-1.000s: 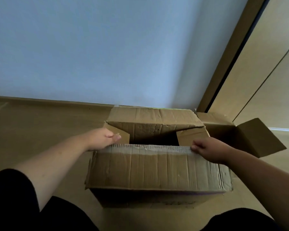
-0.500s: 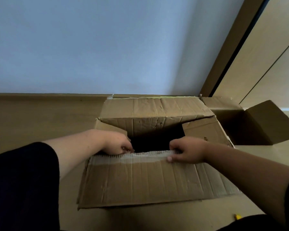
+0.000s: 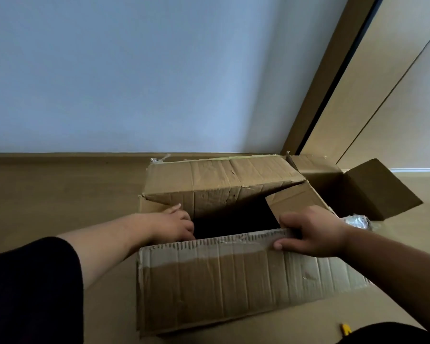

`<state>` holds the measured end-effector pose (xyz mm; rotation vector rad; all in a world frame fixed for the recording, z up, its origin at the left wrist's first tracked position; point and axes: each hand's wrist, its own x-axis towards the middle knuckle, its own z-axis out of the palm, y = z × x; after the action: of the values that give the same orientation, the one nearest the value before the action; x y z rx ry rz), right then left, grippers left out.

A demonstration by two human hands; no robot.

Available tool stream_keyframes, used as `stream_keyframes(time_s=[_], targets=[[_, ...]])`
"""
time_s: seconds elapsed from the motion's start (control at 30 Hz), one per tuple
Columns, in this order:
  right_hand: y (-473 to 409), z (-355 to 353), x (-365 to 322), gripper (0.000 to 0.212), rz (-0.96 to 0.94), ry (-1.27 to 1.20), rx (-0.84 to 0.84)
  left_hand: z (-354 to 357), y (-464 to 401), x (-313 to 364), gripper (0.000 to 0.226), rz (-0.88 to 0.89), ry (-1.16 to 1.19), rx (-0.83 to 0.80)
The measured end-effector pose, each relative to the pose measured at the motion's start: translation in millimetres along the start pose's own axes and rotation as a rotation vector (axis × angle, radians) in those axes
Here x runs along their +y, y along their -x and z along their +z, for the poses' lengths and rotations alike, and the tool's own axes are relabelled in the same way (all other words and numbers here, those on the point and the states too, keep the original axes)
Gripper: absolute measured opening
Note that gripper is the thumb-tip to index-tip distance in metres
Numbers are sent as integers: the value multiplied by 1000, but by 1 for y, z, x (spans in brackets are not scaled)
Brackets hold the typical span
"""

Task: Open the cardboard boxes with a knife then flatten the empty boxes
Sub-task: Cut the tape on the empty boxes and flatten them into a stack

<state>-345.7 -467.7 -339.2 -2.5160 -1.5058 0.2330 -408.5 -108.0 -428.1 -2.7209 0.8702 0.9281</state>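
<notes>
While the right hand (image 3: 310, 232) is clenching the corrugated near flap (image 3: 233, 276) at 3 o'clock, the left hand (image 3: 174, 225) is reaching inside the cardboard box (image 3: 219, 182), its grip unclear

Both hands (image 3: 174, 225) (image 3: 310, 232) forward, fingers curled.

A pale blue wall (image 3: 134, 70) rises behind the wooden floor (image 3: 47, 194). Right of the wall stands a tan door frame (image 3: 315, 95).

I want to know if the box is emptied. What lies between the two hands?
In the head view, only the box's dark open mouth lies between the left hand and right hand; its inside is too dark to tell.
</notes>
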Motion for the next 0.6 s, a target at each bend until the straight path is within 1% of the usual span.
stream_keyframes(time_s=[0.07,0.13,0.17,0.2,0.23,0.27,0.33,0.4,0.5,0.6], targets=[[1,4,-1,47,-87,4,81,-1,-6,12,44,16,-48,-40],[4,5,-2,39,-128,1,139,0,-10,18,44,2,-29,-101],[5,5,-2,37,-136,2,161,-2,-10,20,42,-15,-3,-95],[6,4,-1,37,-138,6,179,-4,-9,20,37,-35,33,-53],[7,4,-1,37,-136,12,199,-7,-6,20,32,-36,65,40],[7,3,-1,40,-136,22,224,-10,-3,19,31,-34,85,173],[5,-1,-4,44,-152,45,277,-22,8,20,47,-14,95,490],[0,-7,-8,50,-164,53,317,-33,24,20,49,-51,136,726],[-3,-16,-13,51,-169,44,352,-44,49,7,38,-85,252,1032],[-2,-26,-17,46,-163,54,376,-49,76,-11,36,-100,341,1224]])
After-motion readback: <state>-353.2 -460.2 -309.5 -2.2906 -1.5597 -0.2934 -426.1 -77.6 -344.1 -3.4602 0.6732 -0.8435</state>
